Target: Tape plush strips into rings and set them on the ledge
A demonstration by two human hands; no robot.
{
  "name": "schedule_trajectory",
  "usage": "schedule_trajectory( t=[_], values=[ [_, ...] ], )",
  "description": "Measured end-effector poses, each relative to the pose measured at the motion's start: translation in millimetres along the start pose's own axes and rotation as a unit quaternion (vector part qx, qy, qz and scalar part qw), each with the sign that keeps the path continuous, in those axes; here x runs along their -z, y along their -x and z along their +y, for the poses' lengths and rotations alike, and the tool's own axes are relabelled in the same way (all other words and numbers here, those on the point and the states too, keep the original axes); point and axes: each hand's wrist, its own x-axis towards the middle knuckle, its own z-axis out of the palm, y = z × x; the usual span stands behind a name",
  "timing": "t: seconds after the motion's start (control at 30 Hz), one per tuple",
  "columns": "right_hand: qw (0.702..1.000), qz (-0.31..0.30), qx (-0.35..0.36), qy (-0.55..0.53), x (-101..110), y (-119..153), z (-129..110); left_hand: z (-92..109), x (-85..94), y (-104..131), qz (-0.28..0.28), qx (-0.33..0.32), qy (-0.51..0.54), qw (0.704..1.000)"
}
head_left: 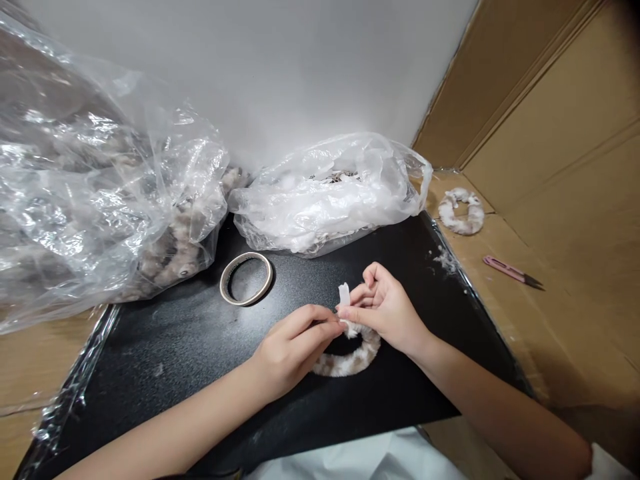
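Note:
A fluffy white-and-tan ring (pixel 369 350) is over the black tabletop, between my two hands. My left hand (pixel 295 343) pinches the ring's upper edge, its fingers hiding that side of it. My right hand (pixel 387 307) is closed, thumb against fingers, at the base of a short translucent white strip (pixel 344 294) that sticks up from the ring's top. Whether the strip is tape or plastic, I cannot tell. The fingertips of both hands nearly meet at this spot.
A tape roll (pixel 246 279) lies left of my hands. Behind stand a clear bag of pale pieces (pixel 330 200) and a larger bag of furry items (pixel 100 200). To the right, on cardboard, are another fluffy ring (pixel 461 225) and pink thread snips (pixel 513 272).

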Motion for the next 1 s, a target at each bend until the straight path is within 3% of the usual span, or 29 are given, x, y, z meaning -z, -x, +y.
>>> schedule_trajectory(
  t=[0.2, 0.7, 0.87, 1.0],
  values=[
    [1.000, -0.009, -0.019, -0.018, -2, 2, 0, 2, 1.6, -5, -0.016, 0.013, -0.006, 1.000],
    [0.993, -0.013, 0.108, 0.045, -2, 8, 11, 0, 1.3, -6, -0.002, 0.033, 0.003, 0.999],
    [0.974, -0.037, 0.178, 0.134, -1, 14, 14, 0, 2.0, -7, 0.011, 0.039, 0.000, 0.999],
    [0.924, -0.025, 0.285, 0.252, 1, 14, 17, -1, 0.0, -7, 0.004, 0.072, -0.017, 0.997]
  ],
)
